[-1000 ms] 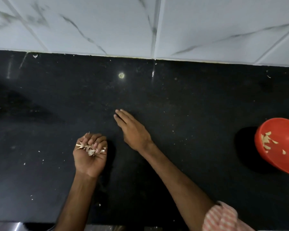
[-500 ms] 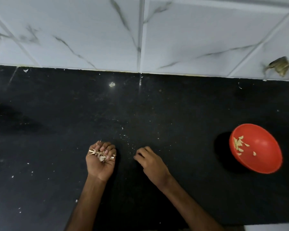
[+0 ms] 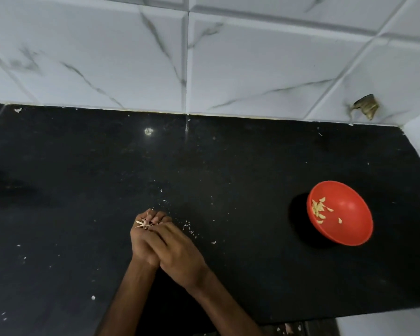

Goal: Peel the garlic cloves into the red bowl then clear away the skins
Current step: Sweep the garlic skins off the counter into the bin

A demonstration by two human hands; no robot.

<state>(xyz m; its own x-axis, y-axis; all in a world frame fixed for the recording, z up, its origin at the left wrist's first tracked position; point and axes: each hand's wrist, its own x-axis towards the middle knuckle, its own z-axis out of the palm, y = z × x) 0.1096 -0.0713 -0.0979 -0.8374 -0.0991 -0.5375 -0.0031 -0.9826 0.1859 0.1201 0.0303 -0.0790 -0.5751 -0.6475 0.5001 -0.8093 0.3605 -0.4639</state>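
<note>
Dim, bluish light overall. Small glare spot on black surface (image 3: 252,166) nr back edge. Red bowl (image 3: 349,214) throws hard shadow twd surface's left edge, so light's from right. Wall tiles (image 3: 252,57) bow w/ wide-angle distortion; fine detail soft.

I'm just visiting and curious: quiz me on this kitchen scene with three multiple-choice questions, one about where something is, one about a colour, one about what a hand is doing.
1. Seen from the left hand and right hand, the red bowl stands:
A. to their left
B. to their right
C. between them

2. The counter is:
A. white
B. black
C. red

3. The left hand:
A. lies flat and empty
B. lifts the bowl
C. grips garlic skins

Answers:
1 B, the bowl sits apart, far on the right of the counter.
2 B, the black slab runs below the white tiles.
3 C, pale skins stick out of its grip.
</note>
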